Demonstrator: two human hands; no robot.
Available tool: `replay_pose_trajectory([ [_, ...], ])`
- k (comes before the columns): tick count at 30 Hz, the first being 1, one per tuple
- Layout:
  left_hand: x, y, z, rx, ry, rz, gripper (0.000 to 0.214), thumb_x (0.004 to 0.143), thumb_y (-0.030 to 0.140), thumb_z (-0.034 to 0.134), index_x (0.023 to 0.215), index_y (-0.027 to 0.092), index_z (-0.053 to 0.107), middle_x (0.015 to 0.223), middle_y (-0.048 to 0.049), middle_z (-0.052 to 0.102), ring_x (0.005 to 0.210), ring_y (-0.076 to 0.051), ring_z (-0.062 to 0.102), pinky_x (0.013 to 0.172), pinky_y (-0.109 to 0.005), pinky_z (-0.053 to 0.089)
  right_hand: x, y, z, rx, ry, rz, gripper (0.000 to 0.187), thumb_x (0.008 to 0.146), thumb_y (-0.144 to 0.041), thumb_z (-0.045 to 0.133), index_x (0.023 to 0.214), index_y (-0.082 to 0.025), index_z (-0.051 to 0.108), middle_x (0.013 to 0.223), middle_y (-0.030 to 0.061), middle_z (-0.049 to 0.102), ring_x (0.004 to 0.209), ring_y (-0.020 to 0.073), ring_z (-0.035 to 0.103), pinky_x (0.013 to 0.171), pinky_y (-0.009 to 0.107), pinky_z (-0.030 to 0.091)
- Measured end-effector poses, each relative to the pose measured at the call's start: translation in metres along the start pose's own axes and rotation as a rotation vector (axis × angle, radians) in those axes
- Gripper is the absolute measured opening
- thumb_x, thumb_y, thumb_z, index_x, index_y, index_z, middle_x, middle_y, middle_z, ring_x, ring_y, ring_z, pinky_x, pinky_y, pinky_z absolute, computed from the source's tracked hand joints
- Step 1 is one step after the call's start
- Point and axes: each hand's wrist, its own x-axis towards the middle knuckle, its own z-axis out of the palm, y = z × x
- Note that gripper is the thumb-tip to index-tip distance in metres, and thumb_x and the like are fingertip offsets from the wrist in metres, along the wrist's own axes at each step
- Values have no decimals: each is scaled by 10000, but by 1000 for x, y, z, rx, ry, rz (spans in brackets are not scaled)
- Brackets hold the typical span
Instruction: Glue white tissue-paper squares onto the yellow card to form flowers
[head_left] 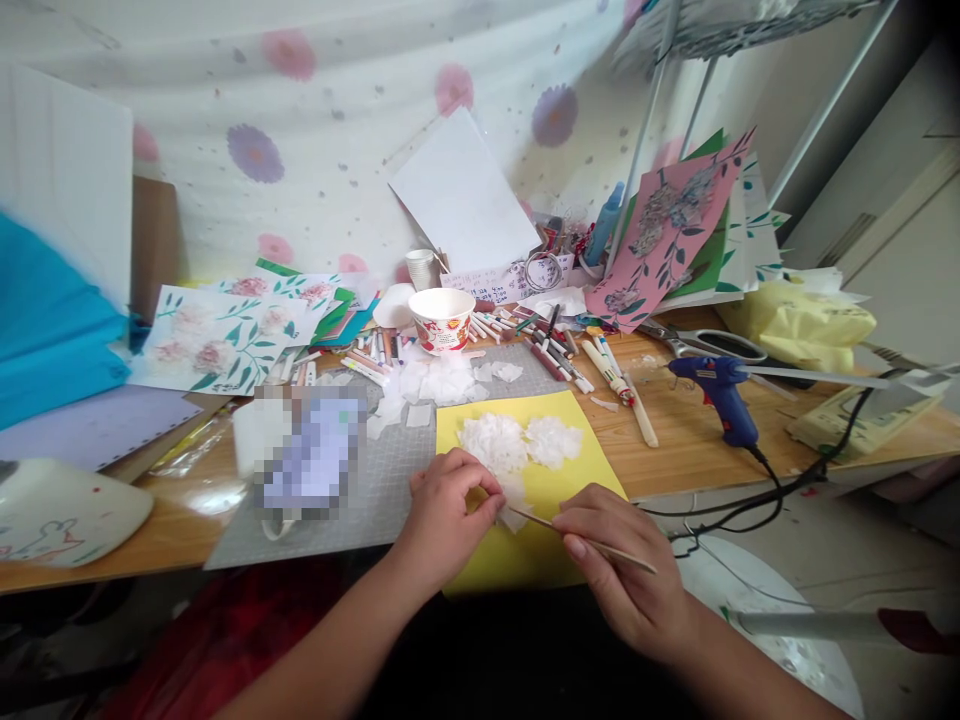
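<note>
A yellow sheet of paper [592,430] lies in front of me, bearing two ruffled white paper flowers [491,443] side by side. Below them sits a smaller piece of thin white tissue [513,490]. My left hand [457,510] pinches at that tissue, thumb and forefinger pressed together; how much of it they hold is partly hidden. A thin wooden stick [619,555] is gripped in my right hand [626,560], its tip reaching the tissue beside my left fingertips.
Loose white tissue pieces [442,380] lie on the grey cutting mat [397,460]. Behind stand a paper bowl [442,320] and scattered markers [555,355]. To the right are a blue glue gun [716,390] with its cord and scissors [705,343]. A blurred-out object [315,455] lies left.
</note>
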Motion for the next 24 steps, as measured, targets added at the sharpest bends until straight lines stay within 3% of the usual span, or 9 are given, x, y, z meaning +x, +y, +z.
replay_pose_trajectory([
  [4, -3, -2, 0, -6, 14, 23, 138, 774, 80, 679, 789, 217, 682, 911, -13, 624, 973, -233, 598, 883, -412, 412, 4, -1, 5, -104, -56, -24, 190, 907, -59, 490, 996, -185, 602, 745, 52, 642, 633, 177, 554, 549, 292, 444],
  [9, -7, -1, 0, 60, 24, 109, 328, 727, 25, 694, 924, 286, 716, 1048, -14, 620, 1056, -253, 573, 920, -464, 339, 7, -10, 10, -229, -131, -151, 156, 889, -56, 502, 971, -162, 581, 754, 81, 667, 647, 196, 570, 568, 311, 474],
  [12, -9, -2, 2, 122, 30, 148, 276, 742, 43, 699, 856, 292, 731, 1041, -18, 620, 1030, -258, 571, 878, -464, 315, 5, -11, 12, -246, -150, -161, 152, 878, -62, 517, 974, -156, 586, 749, 85, 671, 652, 204, 586, 568, 318, 492],
  [16, -9, -5, 5, 152, 81, 180, 195, 775, 63, 659, 750, 250, 708, 977, -21, 620, 977, -240, 572, 861, -454, 305, -7, -3, 4, -128, -52, -144, 211, 861, -57, 506, 1019, -163, 597, 768, 77, 670, 687, 204, 622, 632, 337, 536],
  [21, -10, -8, 5, 152, 91, 170, 194, 744, 44, 613, 742, 226, 679, 978, -28, 612, 986, -241, 565, 859, -442, 309, -24, 10, -5, 68, 166, 104, 247, 903, -83, 472, 1044, -217, 624, 788, 37, 639, 776, 202, 654, 733, 361, 546],
  [24, -11, -9, 4, 164, 83, 152, 187, 732, 39, 596, 737, 214, 660, 988, -27, 608, 988, -243, 563, 852, -431, 313, -26, 12, -3, 56, 150, 136, 232, 903, -89, 503, 1035, -220, 641, 760, 28, 638, 739, 199, 655, 668, 334, 527],
])
